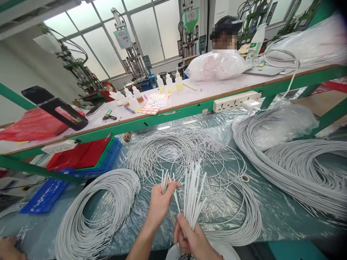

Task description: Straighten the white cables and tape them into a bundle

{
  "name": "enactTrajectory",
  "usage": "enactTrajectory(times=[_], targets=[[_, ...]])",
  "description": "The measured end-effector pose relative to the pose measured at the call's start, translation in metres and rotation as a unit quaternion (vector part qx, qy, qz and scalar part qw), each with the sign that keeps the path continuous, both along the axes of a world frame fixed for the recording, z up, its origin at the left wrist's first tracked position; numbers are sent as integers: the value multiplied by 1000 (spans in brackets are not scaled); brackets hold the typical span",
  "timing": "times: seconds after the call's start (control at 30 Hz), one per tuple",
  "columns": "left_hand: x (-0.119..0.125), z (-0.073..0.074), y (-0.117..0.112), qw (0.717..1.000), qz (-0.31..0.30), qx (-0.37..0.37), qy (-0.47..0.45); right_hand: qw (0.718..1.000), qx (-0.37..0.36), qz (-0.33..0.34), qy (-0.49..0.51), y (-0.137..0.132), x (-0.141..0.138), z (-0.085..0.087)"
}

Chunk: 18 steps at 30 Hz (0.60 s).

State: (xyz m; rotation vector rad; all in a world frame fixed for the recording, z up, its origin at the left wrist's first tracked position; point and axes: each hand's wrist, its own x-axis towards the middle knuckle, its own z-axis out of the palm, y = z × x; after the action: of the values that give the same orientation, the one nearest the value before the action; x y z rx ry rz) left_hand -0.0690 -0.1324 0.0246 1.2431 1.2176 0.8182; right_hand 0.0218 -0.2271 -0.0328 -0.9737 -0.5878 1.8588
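Note:
A fanned bundle of white cable ends (193, 195) stands upright in my right hand (191, 236), whose fingers are wrapped round it. Just to the left, my left hand (160, 202) pinches a smaller bunch of thin cable ends (164, 182) between thumb and fingers. One single strand slants between the two hands. Behind them lies a loose, tangled heap of white cables (173, 144). From the right hand's side, a looped coil of cable (244, 224) curves over the table. Part of a white round object (227, 251) shows beneath my right hand.
Neat cable coils lie at left (94, 213) and right (298, 173). A tape roll (245, 178) sits on the film-covered table. A green-edged shelf (168, 113) crosses ahead, carrying dropper bottles (169, 83) and a power strip (235, 102). Another person's hand (11, 248) is at lower left.

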Motion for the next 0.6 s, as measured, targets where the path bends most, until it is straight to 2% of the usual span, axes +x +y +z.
enactTrajectory(times=[0.2, 0.33, 0.43, 0.53, 0.6], targets=[[6, -7, 0, 994, 89, 9, -56, 984, -63, -166, 14, 11, 9, 18], [-1, -9, 6, 981, 167, 16, -95, 965, -79, -249, 29, 13, 13, 18], [-19, 1, 17, 966, 203, 42, -156, 971, -49, -235, 19, 14, 18, 11], [-41, 14, 29, 948, 244, 54, -195, 987, -29, -154, 29, 12, 20, 4], [-49, 18, 31, 952, 220, 26, -210, 995, -17, -90, 31, 8, 18, 2]])
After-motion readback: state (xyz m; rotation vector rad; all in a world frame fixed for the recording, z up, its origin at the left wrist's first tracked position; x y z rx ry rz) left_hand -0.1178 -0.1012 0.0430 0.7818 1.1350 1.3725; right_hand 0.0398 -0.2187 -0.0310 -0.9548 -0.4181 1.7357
